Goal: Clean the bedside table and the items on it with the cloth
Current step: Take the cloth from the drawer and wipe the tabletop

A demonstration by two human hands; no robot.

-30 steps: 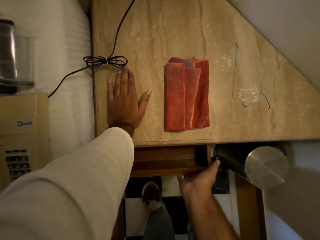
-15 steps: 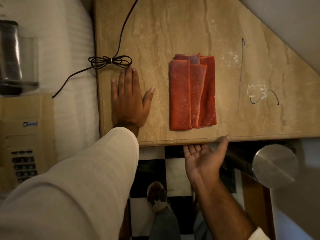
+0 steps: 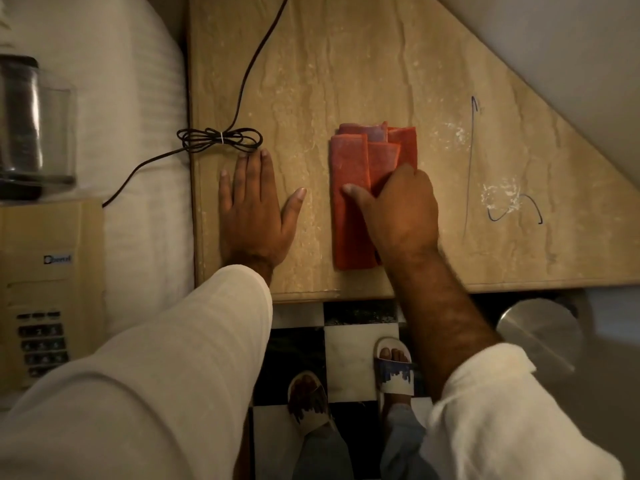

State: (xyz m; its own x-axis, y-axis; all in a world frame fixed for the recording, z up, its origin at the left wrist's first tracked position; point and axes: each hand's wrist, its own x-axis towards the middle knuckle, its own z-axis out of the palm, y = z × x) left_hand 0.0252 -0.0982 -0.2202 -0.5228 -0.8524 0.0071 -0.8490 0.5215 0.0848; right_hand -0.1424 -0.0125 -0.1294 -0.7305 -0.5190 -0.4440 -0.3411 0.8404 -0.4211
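Observation:
The bedside table (image 3: 346, 71) has a beige stone top cut to a slanted right side. A folded red cloth (image 3: 349, 209) lies near its front edge. My right hand (image 3: 398, 213) rests on the cloth's right half, fingers curled over a fold and thumb lying on the fabric. My left hand (image 3: 254, 209) lies flat on the table to the left of the cloth, fingers spread, holding nothing. White dust patches (image 3: 502, 197) and dark pen marks (image 3: 471, 161) show on the table to the right of the cloth.
A black cable (image 3: 221, 137), bundled in a loop, lies just beyond my left fingertips and runs off the table. On the bed at left sit a beige telephone (image 3: 45, 292) and a glass jar (image 3: 24, 126). A steel bin (image 3: 540, 336) stands below the table's right front.
My right hand rose from below the table's front edge, where a drawer was seen open and then gone, and came down on the red cloth. My left hand stayed flat.

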